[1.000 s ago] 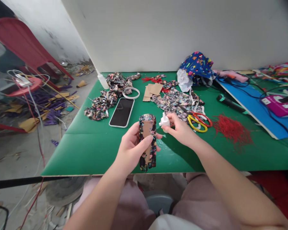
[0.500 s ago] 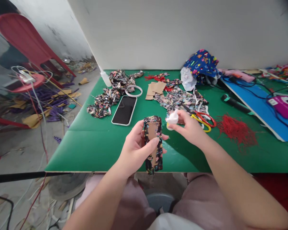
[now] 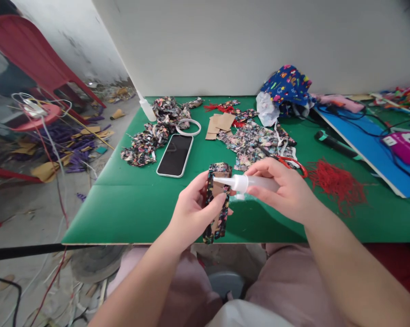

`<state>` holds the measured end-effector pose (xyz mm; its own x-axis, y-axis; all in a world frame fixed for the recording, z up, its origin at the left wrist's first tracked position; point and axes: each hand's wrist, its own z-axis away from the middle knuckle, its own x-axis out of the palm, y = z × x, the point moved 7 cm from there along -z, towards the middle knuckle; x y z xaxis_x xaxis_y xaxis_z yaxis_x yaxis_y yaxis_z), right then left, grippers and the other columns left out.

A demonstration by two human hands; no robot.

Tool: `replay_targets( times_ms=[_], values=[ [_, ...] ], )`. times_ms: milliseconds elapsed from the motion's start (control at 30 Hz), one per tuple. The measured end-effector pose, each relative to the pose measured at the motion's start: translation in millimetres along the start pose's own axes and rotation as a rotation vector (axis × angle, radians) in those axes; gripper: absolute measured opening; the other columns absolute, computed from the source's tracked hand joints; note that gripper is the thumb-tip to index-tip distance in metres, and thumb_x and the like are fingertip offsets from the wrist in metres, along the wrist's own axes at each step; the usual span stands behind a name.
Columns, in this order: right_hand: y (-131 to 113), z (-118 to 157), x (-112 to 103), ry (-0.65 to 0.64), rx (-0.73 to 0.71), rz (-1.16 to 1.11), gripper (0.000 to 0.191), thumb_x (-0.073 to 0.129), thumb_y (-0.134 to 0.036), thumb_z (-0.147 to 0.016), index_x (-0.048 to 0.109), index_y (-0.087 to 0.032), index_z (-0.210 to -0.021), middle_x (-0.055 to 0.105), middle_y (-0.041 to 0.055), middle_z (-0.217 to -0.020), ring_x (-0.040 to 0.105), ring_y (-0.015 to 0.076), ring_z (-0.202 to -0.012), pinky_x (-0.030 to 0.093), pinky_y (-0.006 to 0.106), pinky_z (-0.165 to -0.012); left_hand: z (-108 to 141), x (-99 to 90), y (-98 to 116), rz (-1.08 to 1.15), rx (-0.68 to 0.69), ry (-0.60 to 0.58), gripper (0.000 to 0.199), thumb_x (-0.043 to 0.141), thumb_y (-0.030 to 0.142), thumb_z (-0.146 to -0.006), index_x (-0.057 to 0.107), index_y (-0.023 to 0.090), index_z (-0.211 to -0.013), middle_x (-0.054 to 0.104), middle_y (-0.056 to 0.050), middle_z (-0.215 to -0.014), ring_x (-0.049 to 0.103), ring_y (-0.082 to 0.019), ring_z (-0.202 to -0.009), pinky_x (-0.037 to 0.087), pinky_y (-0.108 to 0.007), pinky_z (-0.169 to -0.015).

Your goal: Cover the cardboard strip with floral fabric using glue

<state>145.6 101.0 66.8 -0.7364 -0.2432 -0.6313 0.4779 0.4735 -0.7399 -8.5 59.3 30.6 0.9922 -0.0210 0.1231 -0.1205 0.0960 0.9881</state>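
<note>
My left hand (image 3: 194,206) is closed around a floral-fabric-covered cardboard piece (image 3: 216,222), thumb across its front; bare brown card shows along its middle. In my right hand (image 3: 282,188) is a white squeeze bottle (image 3: 259,183) with a pointed nozzle, lying sideways. Its tip reaches the upper part of the fabric-covered piece; whether it touches I cannot tell. Past my right fingers lie red-handled scissors (image 3: 295,164), partly hidden. Floral fabric pieces (image 3: 249,138) and brown cardboard pieces (image 3: 222,123) lie beyond my hands on the green table (image 3: 123,209).
A phone (image 3: 175,155), a white ring (image 3: 188,127), a second bottle (image 3: 147,110) and crumpled floral fabric (image 3: 145,143) lie at left. At right are red threads (image 3: 334,184), a blue board (image 3: 362,145), cables and a blue patterned cloth (image 3: 287,86). A red chair (image 3: 27,54) stands left.
My right hand has tipped the squeeze bottle sideways and brought its nozzle left over the fabric-covered piece. My left hand keeps its hold, with the piece slightly more tilted.
</note>
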Motion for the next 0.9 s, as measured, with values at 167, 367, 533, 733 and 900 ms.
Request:
replay_targets(
  times_ms=[167, 367, 533, 733, 900],
  values=[
    [-0.9, 0.4, -3.8, 0.024, -0.006, 0.013, 0.022, 0.056, -0.043, -0.078, 0.054, -0.027, -0.095, 0.061, -0.0004, -0.081, 0.058, 0.014, -0.071, 0.042, 0.023, -0.056, -0.2, 0.2, -0.2, -0.005, -0.006, 0.0, 0.035, 0.064, 0.026, -0.073, 0.057, 0.022, -0.107, 0.065, -0.001, -0.078, 0.063, -0.015, -0.059, 0.054, -0.024, -0.049],
    [4.0, -0.7, -7.7, 0.036, 0.03, 0.026, 0.023, 0.056, -0.044, -0.078, 0.055, -0.027, -0.094, 0.061, -0.0004, -0.083, 0.058, 0.014, -0.071, 0.042, 0.022, -0.055, 0.0, -0.7, -0.1, 0.0, -0.022, 0.003, 0.038, 0.064, 0.027, -0.073, 0.055, 0.021, -0.11, 0.067, -0.003, -0.085, 0.062, -0.013, -0.054, 0.054, -0.025, -0.049],
    [14.6, 0.6, -18.2, -0.025, 0.077, -0.026, 0.028, 0.059, -0.045, -0.075, 0.057, -0.026, -0.096, 0.062, 0.0024, -0.086, 0.059, 0.0167, -0.074, 0.047, 0.025, -0.057, -1.0, -3.0, 0.6, 0.06, -0.025, -0.003, 0.034, 0.064, 0.026, -0.075, 0.053, 0.02, -0.107, 0.068, -0.003, -0.085, 0.063, -0.013, -0.053, 0.054, -0.022, -0.047],
    [46.0, -8.3, -31.0, 0.188, 0.087, -0.369, 0.036, 0.061, -0.043, -0.073, 0.055, -0.03, -0.106, 0.062, 0.0022, -0.106, 0.059, 0.0218, -0.098, 0.049, 0.038, -0.08, -2.1, -5.2, 3.5, 0.139, -0.003, -0.006, 0.03, 0.062, 0.026, -0.076, 0.05, 0.02, -0.103, 0.068, -0.001, -0.083, 0.063, -0.012, -0.051, 0.05, -0.019, -0.041],
    [71.1, -25.7, 26.4, 0.084, 0.211, -0.378, 0.034, 0.067, -0.033, -0.068, 0.057, -0.024, -0.098, 0.065, 0.0034, -0.1, 0.062, 0.0194, -0.089, 0.049, 0.04, -0.082, -1.3, -2.9, 0.3, 0.143, -0.025, 0.001, 0.036, 0.063, 0.028, -0.075, 0.049, 0.021, -0.108, 0.067, -0.002, -0.082, 0.062, -0.012, -0.05, 0.05, -0.019, -0.041]
  ],
)
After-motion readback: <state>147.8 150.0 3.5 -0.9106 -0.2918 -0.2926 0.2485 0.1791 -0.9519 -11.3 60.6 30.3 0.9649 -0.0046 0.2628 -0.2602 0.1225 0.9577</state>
